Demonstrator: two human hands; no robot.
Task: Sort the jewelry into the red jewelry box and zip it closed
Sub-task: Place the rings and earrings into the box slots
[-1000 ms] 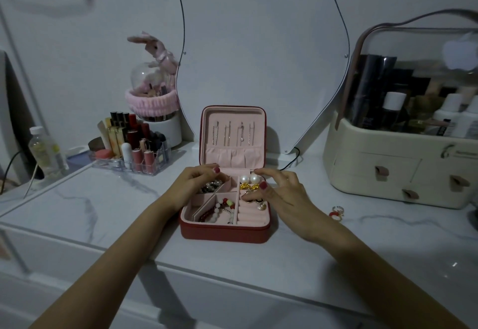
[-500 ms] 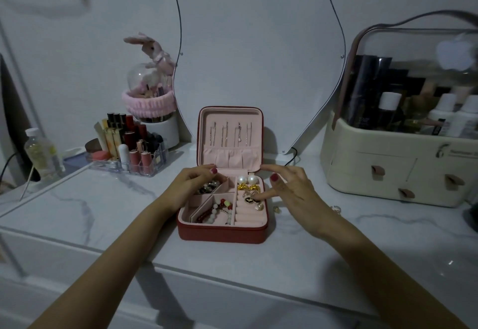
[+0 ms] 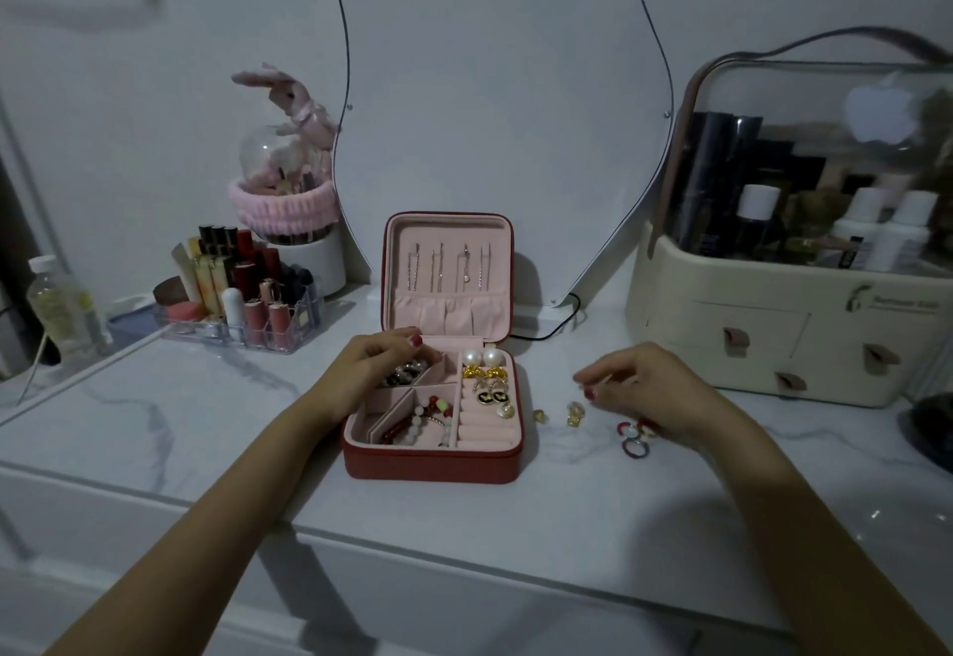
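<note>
**Open jewelry box, rings loose beside it**

The red jewelry box (image 3: 436, 459) sits open on the marble table (image 3: 154, 413). The left hand (image 3: 371, 366) rests on its rim, fingers curled; whether they grip anything, I cannot tell. The right hand (image 3: 644, 387) hovers with loosely curled fingers over rings (image 3: 633, 441) on the table, right of the box.

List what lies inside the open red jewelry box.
Red jewelry box: pearl earrings, gold earrings, beaded bracelets, chains in the lid. The left hand covers part of one compartment.

The square red jewelry box (image 3: 433, 464) stood open, lid upright; small colored rings (image 3: 633, 441) lay to its right.
</note>
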